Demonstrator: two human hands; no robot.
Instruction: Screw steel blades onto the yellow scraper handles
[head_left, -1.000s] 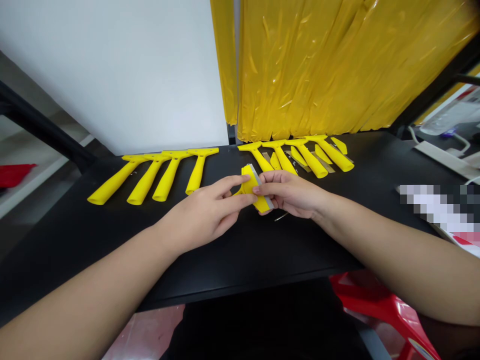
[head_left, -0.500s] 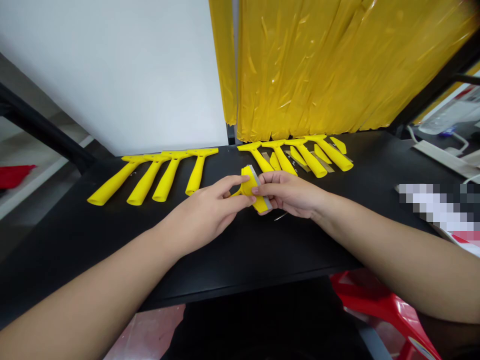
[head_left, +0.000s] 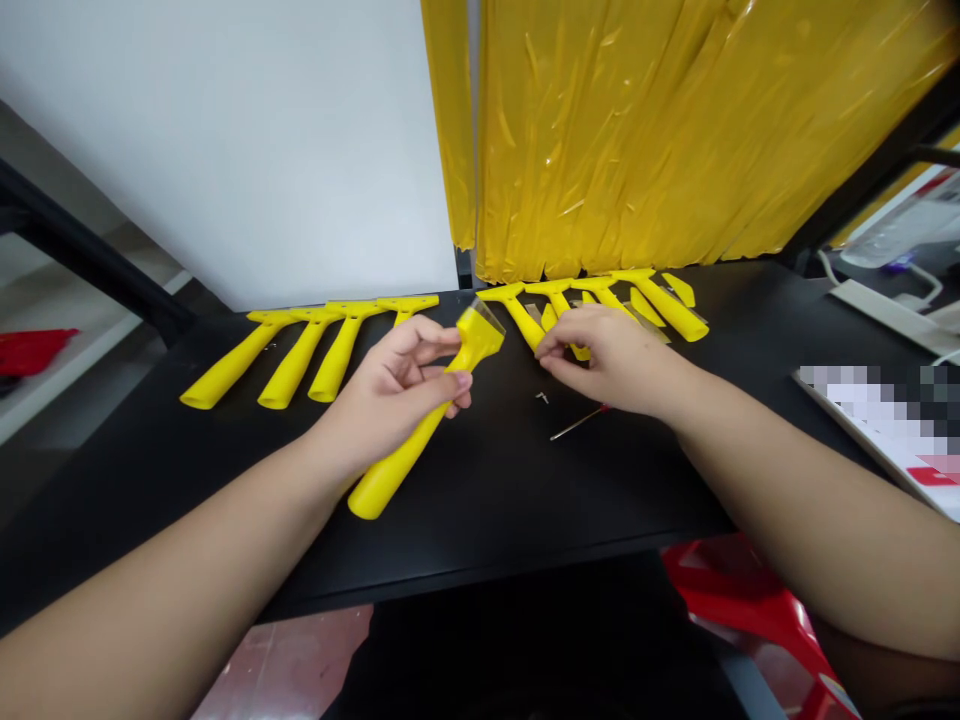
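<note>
My left hand (head_left: 397, 390) is closed around a yellow scraper (head_left: 401, 460) with a wide head and a clear or metal blade edge at its top. The scraper tilts up to the right above the black table. My right hand (head_left: 611, 355) hovers over the right group of yellow scraper handles (head_left: 525, 318), thumb and fingertips pressed together. Whatever they may pinch is too small or hidden to make out. Just below its fingertips lie small metal screws (head_left: 541, 397). A thin screwdriver (head_left: 576, 424), its red end partly under my right hand, rests on the table.
Several yellow scraper handles (head_left: 285, 365) lie in a row at the left back of the black table (head_left: 480, 530). Loose yellow head plates (head_left: 679, 290) sit at the right back. Behind stand a white panel (head_left: 300, 150) and yellow plastic wrap (head_left: 637, 130). Below right is a red stool-like object (head_left: 750, 600).
My right hand has let go of the scraper head and moved right, toward the other handles. My left hand has shifted left, turning the scraper so its whole handle shows.
</note>
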